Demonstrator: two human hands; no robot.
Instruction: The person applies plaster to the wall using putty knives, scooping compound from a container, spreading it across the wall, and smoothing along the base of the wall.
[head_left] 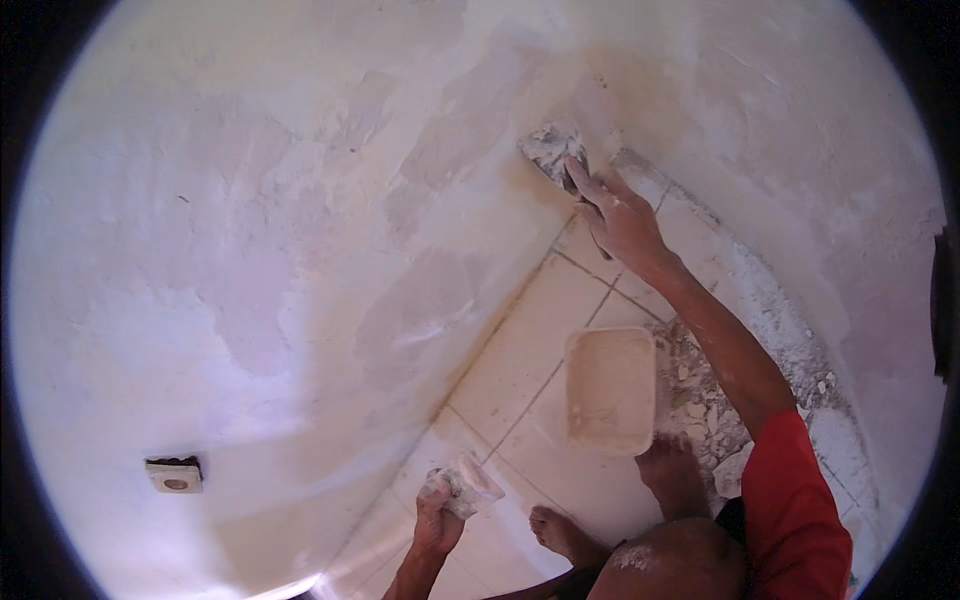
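Observation:
My right hand (627,222) is closed on the handle of a putty knife (555,152), its forefinger stretched toward the blade. Pale, lumpy filler covers that blade, which is up against or very near the wall (300,180) by the corner; actual contact is hard to tell. Low at the centre, my left hand (435,515) grips a flat, broad scraper (474,484) smeared with the same filler. Its handle is hidden by my fingers. Patches of mauve-grey and cream filler mark the wall between the two hands.
A pale rectangular tub (569,400) stands on the tiled floor (525,335), filler residue inside. Plaster rubble (705,405) lies to its right, beside my bare foot and along the right-hand wall (800,180). A wall socket (175,476) sits loosely at lower left.

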